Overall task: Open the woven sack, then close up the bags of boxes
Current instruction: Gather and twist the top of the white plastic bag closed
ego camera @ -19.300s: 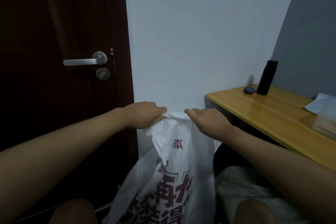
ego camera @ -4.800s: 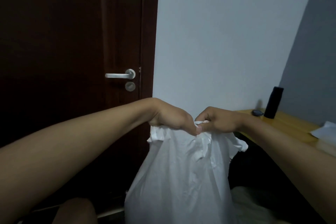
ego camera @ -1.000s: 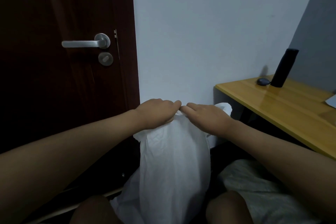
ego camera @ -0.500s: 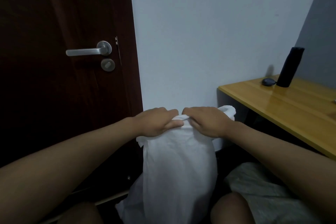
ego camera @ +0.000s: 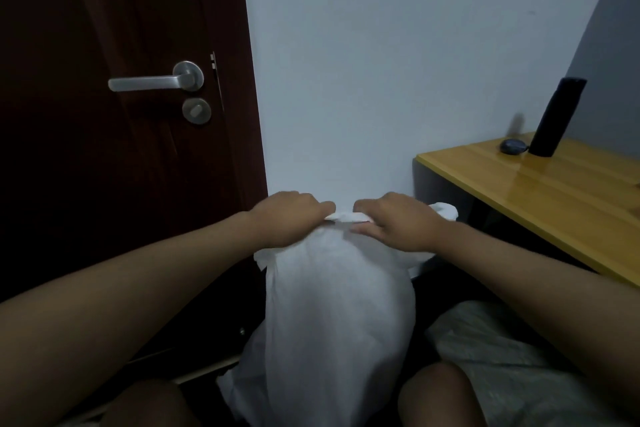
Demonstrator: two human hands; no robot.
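- Head view: white bag (ego camera: 339,315) stands upright at frame centre-bottom, betw. the person's two knees (ego camera: 149,404), its top bunched at mid-frame.
- Edges/room: dark door (ego camera: 114,149) fills the left third, its frame edge running down to just left of the bag; pale wall (ego camera: 398,62) behind the bag, bare above both hands. Desk (ego camera: 554,204) corner juts in from the right at about hand height, near the right hand but apart from it. Dark gap under the desk, right of the bag.
- Around: metal door handle (ego camera: 156,81) w/ round lock below, upper left. On the desk's far end, upper right: black cylinder (ego camera: 557,116) standing upright, small dark round item (ego camera: 512,146) just beside its base. Greyish woven sack (ego camera: 512,367) lies lower right, right of the bag, partly under the right forearm; can't tell if its mouth is open.
- In the way: nothing sits betw. hands and bag; door frame tight on the left, desk edge on the right.
- Hands: left hand (ego camera: 287,218) and right hand (ego camera: 398,222) side by side on the bag's top, fingertips nearly meeting. Both have fingers curled over, gripping the gathered white plastic; a rolled fold shows betw. them. A loose flap of bag sticks out right of the right hand.
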